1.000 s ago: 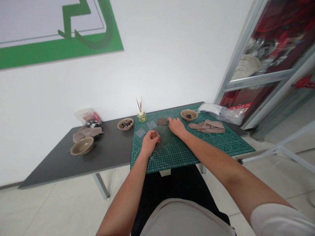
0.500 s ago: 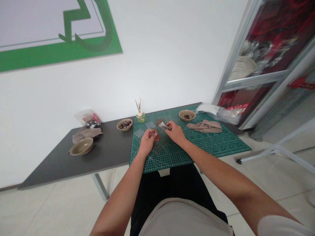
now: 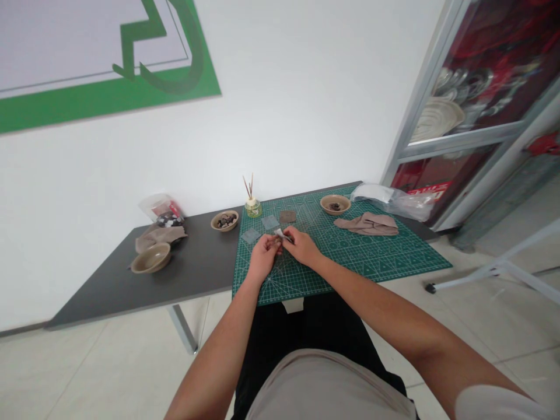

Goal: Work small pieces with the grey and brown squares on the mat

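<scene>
Pinching: right hand [image 3: 301, 248] narrowly closed on pale strip [image 3: 280, 234], long axis pointing left.
Left hand [image 3: 265, 256]: curled just beside strip, any hold hidden.

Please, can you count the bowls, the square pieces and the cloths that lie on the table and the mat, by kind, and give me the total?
Bowls: 3
Square pieces: 3
Cloths: 2
Total: 8
</scene>
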`<action>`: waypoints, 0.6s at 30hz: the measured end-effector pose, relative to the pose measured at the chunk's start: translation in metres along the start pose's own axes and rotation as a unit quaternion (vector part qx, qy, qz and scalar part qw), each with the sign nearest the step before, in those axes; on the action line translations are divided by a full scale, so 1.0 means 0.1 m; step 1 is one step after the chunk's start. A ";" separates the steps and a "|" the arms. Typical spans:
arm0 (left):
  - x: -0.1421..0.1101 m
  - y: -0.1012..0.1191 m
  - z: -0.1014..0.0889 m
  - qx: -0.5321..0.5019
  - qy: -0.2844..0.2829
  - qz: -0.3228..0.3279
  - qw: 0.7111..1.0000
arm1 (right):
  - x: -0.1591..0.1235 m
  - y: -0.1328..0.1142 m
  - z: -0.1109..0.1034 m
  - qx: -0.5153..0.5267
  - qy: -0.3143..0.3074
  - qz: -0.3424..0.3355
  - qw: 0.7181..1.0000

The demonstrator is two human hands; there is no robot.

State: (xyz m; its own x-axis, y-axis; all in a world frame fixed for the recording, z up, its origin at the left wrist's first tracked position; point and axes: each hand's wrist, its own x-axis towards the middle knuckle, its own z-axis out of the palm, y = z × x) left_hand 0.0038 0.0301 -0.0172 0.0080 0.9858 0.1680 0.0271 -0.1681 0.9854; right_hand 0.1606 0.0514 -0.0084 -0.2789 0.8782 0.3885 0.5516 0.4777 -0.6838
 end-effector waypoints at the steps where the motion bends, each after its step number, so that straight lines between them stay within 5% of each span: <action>1: 0.00 0.00 0.00 -0.008 0.003 -0.003 1.000 | -0.01 0.00 0.00 -0.020 0.000 0.003 1.000; 18: -0.06 0.10 -0.02 0.062 0.048 -0.005 0.997 | -0.11 -0.05 0.00 -0.094 -0.047 -0.096 0.990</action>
State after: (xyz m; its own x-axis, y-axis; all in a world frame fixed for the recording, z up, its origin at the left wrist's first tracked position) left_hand 0.0016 0.0224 -0.0087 -0.0880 0.9823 0.1656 0.1502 -0.1512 0.9770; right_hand 0.1604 0.0394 -0.0091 -0.4600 0.7741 0.4350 0.6155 0.6311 -0.4721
